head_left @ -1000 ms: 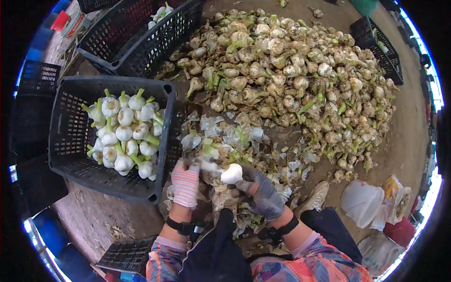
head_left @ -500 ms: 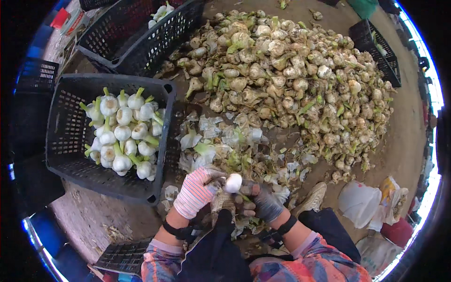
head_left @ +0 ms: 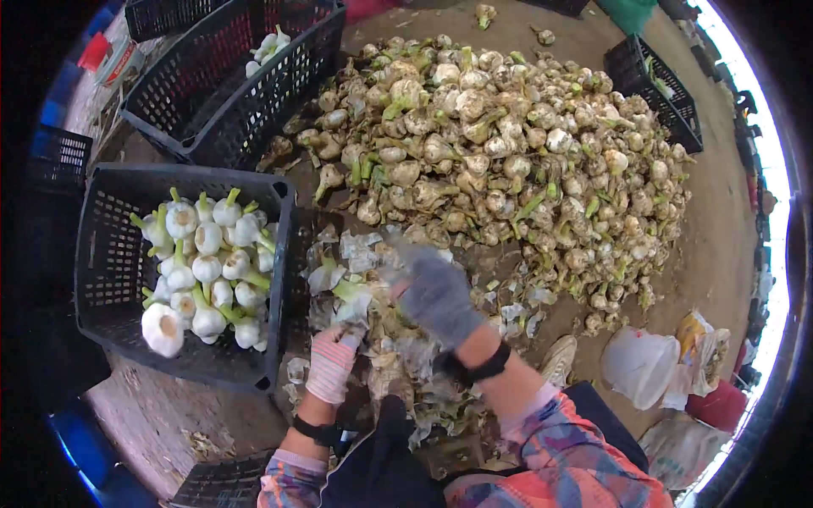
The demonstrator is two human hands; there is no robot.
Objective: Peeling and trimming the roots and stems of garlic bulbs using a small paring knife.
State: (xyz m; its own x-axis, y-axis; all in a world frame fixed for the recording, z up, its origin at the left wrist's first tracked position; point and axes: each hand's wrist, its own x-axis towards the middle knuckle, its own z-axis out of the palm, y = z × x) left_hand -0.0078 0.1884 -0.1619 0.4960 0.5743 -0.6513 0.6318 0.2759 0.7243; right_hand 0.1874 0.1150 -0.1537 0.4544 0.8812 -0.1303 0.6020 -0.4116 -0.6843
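Note:
My left hand [head_left: 332, 360], in a pink-and-white striped glove, is low over the loose garlic skins [head_left: 362, 252]. Its fingertips blend into the pale skins, so its grip is unclear. Just beyond it lies a white piece with a green stalk [head_left: 351, 295]. Smeared by motion, my right hand [head_left: 436, 296] in a grey glove reaches forward over the skins, short of the heap of unpeeled garlic [head_left: 500, 127]. One large white garlic bulb [head_left: 162, 329] shows root end up at the near left of the black crate [head_left: 275, 288], beside several cleaned garlic bulbs [head_left: 207, 269]; whether it rests there I cannot tell.
Behind the crate stands a second black crate [head_left: 229, 85] with a few white bulbs. Another black crate [head_left: 656, 89] is beyond the heap at the right. A white plastic bag [head_left: 639, 364] and a red bag [head_left: 718, 406] lie at the right. My shoe [head_left: 559, 360] is nearby.
The white garlic bulb has left my hands; one now shows at the crate's near left. My hands have parted, the right moving forward and the left slightly lower. The whole view has shifted a little.

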